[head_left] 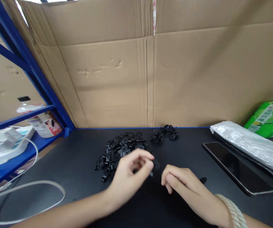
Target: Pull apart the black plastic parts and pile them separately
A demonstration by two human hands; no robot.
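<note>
1. Head view, position of the work piece: the black part (155,164) is at the fingertips of the left hand (129,174), just above the table (79,164) and just beside the near right edge of the pile (122,148) of like parts.
2. Head view, left hand: the fingers (143,157) are pinched shut, thumb against forefinger, with the black part between their tips. The part is blurred.
3. Head view, right hand (181,183): it rests on the table near the left hand, not touching it. Its fingers are curled under, and it cannot be told whether they enclose anything. One loose piece (203,180) lies just beside it.
4. Handling, as a judgement: the part appears to be a small moulded plastic piece, so light, stiff and fairly smooth. It should not crush, but may flick out of a loose pinch. Take hold across its rim with two fingertips.
5. Orientation: the part reads as a roughly round, flat disc with no evident long axis. Its flat face seems to be turned toward the right hand, but the blur prevents a firm reading.
6. Surroundings: two small clusters (157,137) lie behind the pile. A phone (236,167) and a foil bag (250,144) lie well apart at the right.
</note>
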